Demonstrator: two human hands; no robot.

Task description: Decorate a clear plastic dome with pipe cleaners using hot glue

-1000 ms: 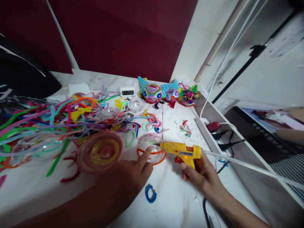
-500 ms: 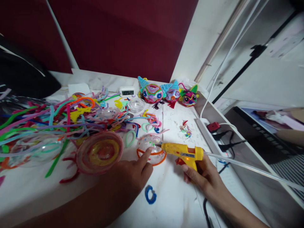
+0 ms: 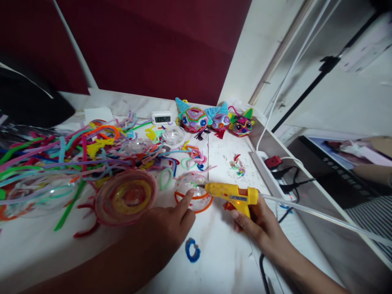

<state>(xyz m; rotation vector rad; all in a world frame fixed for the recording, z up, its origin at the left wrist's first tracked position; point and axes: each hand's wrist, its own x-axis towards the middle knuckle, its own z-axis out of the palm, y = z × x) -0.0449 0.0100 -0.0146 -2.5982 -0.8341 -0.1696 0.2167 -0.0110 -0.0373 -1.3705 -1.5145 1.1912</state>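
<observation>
My right hand [image 3: 255,222] is wrapped around a yellow glue gun [image 3: 229,192], which points left with its small light glowing orange. A clear glue stick [image 3: 312,211] runs out of its back. The nozzle is at a clear plastic dome [image 3: 186,184] with small coloured specks on it. Orange pipe cleaner [image 3: 203,209] curves around the dome's near side. My left hand [image 3: 171,222] has its index finger stretched onto the dome, by the orange strip; its thumb is bent beside it and its other fingers are hidden. A curled blue pipe cleaner [image 3: 192,250] lies nearer me.
Tangled pipe cleaners [image 3: 70,151] spread across the left, beside a pink-and-yellow coiled disc [image 3: 127,198]. Decorated animal heads [image 3: 196,119] line the back by a small digital clock [image 3: 162,118]. A power strip [image 3: 272,173] and cables run along the right edge.
The whole view has shifted slightly. My hands and the glue gun keep nearly the same place at the dome; no grip has changed.
</observation>
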